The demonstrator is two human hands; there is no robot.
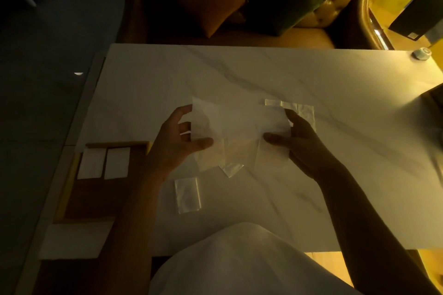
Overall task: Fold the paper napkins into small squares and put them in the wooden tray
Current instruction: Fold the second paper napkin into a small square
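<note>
Fingers (184, 112) of the left hand (177, 141) and right hand (299, 141) pinch an unfolded napkin (239, 120) mid-frame, mid-fold; next, likely, aligning its edges before the wooden tray (72, 175) lower left.

A white paper napkin (239, 121), partly unfolded and thin enough to glow, is stretched flat above the table's middle, its ends at 9 and 3 o'clock. The wooden tray (96, 199), dark with a pale rim, lies at 8 o'clock; two folded white squares (104, 163) sit side by side at its far end.
</note>
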